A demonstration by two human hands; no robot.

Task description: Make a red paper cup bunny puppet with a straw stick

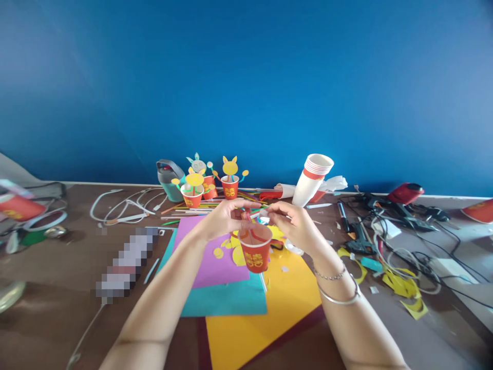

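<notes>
A red paper cup (pixel 255 257) with gold lettering stands between my forearms, its open mouth showing thin bent reddish pieces inside. Just above and behind its rim, my left hand (pixel 225 218) reaches in with the index finger stretched out and the thumb below it. A small red piece shows between these fingers; its kind is unclear. Opposite it, my right hand (pixel 295 223) has curled fingers, thumb close to index, near the small reddish and white bits over the cup. What the right fingertips hold, if anything, is hidden.
Purple paper (pixel 215 275), teal paper (pixel 227 303) and yellow paper (pixel 285 303) lie beneath. Behind stand cups with a yellow animal figure (pixel 230 168), several sticks and stacked white cups (pixel 308 182). A glue gun (pixel 358 239), cables and yellow scraps (pixel 402 282) lie right.
</notes>
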